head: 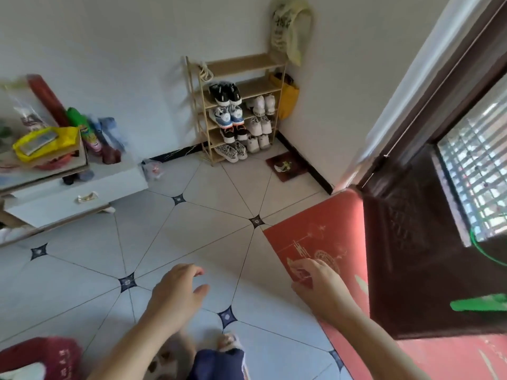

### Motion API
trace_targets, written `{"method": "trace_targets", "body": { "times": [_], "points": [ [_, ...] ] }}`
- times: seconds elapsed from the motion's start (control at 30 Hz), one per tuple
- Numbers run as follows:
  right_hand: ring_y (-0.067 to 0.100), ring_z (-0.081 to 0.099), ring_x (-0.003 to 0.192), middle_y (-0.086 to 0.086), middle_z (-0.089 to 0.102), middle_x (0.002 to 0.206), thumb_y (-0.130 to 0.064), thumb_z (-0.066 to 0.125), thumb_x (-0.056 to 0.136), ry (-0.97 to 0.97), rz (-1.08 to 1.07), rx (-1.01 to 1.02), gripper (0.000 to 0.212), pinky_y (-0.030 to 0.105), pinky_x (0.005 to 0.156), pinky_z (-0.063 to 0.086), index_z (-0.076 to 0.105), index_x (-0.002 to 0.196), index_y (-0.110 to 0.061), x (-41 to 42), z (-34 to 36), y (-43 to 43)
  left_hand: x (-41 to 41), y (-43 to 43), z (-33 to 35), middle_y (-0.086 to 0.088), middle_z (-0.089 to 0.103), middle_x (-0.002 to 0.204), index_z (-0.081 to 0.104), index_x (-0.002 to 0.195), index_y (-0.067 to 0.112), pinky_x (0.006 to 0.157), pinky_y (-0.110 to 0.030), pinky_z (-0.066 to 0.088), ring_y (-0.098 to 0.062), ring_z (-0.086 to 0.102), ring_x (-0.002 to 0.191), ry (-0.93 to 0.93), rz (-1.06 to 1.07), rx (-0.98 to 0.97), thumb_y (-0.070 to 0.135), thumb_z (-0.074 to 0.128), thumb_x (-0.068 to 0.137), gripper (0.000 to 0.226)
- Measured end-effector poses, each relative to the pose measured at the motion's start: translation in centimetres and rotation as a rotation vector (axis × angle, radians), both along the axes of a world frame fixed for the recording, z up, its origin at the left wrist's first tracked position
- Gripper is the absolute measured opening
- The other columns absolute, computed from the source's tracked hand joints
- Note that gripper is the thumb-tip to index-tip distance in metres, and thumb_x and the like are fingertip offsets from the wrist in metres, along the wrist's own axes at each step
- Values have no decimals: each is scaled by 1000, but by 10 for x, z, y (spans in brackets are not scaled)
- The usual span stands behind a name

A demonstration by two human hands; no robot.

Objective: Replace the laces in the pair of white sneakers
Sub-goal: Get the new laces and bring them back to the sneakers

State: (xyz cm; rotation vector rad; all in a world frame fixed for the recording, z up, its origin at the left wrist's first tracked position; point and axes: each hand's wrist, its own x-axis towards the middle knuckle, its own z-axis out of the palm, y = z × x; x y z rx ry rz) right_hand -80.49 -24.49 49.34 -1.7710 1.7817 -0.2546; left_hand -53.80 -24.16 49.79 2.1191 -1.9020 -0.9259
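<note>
Both hands out front, nothing held. Left hand (178,292) over tiled floor (82,270), fingers loose, a bit curled. Right hand (319,286) over red mat (315,237), fingers spread. Far off in corner: shoe rack (241,65) with seven pairs of shoes. Three pairs of white sneakers (261,124) on right side, one pair per shelf. One bundle of white cord (205,72) hanging at top left post.
</note>
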Motion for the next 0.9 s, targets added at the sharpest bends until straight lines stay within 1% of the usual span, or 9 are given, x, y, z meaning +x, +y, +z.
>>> {"method": "trace_targets", "body": {
  "times": [0.07, 0.17, 0.27, 0.4, 0.47, 0.6, 0.73, 0.83, 0.9],
  "points": [
    [-2, 47, 96, -13, 52, 119, -27, 60, 84, 8, 26, 11, 39, 10, 85, 36, 54, 123, -28, 3, -5, -45, 4, -39, -7, 4, 47, 130, 48, 126, 18, 100, -26, 36, -12, 45, 119, 1, 23, 6, 25, 53, 91, 36],
    [2, 50, 106, -12, 51, 122, -27, 59, 85, 20, 39, 19, 38, 14, 91, 38, 54, 123, -29, 13, -9, -116, 13, -107, -17, 4, 48, 131, 48, 127, 18, 99, -25, 37, -11, 45, 120, -1, 19, 11, 25, 52, 92, 36],
    [4, 51, 108, -12, 50, 122, -26, 59, 84, 18, 21, 37, 39, 14, 90, 38, 53, 123, -30, 26, -3, -186, 25, -183, -14, 4, 48, 131, 47, 128, 19, 99, -26, 38, -12, 46, 119, 1, 5, 6, 26, 51, 92, 37],
    [-3, 49, 91, -14, 51, 114, -26, 59, 84, 4, 2, 1, 36, 3, 73, 35, 55, 120, -31, 45, 7, -269, 39, -272, 1, 3, 47, 132, 47, 129, 18, 100, -28, 38, -13, 46, 120, 8, -10, -18, 25, 51, 92, 38],
    [-3, 48, 90, -17, 49, 112, -26, 59, 85, -16, -6, 4, 36, 3, 69, 33, 54, 121, -32, 51, 10, -307, 45, -311, 9, 3, 47, 132, 47, 128, 18, 100, -29, 38, -13, 47, 119, 9, 2, -29, 25, 51, 92, 37],
    [-2, 46, 99, -15, 51, 117, -28, 59, 86, -13, 18, 0, 38, 10, 82, 35, 52, 123, -32, 65, 10, -381, 54, -378, 13, 4, 48, 130, 47, 128, 19, 99, -27, 39, -11, 47, 117, 16, -3, -51, 27, 52, 92, 37],
    [-4, 44, 98, -16, 51, 117, -27, 58, 86, -35, 72, 9, 38, 10, 78, 32, 51, 123, -32, 76, 2, -465, 64, -447, 5, 6, 49, 128, 49, 126, 21, 99, -29, 38, -11, 46, 118, 5, 48, -42, 28, 53, 91, 36],
    [-3, 44, 98, -15, 50, 117, -28, 58, 87, -51, 113, 7, 37, 11, 80, 32, 51, 123, -31, 83, -1, -533, 67, -504, 3, 5, 53, 123, 53, 119, 21, 95, -29, 41, -12, 50, 111, -14, 99, -59, 28, 53, 90, 30],
    [-2, 44, 99, -14, 50, 117, -29, 58, 87, -57, 142, 8, 37, 11, 81, 32, 51, 123, -31, 87, 0, -573, 67, -540, 7, 5, 53, 124, 53, 120, 21, 95, -27, 41, -11, 50, 112, -23, 118, -64, 29, 53, 90, 31]
  ]
}}
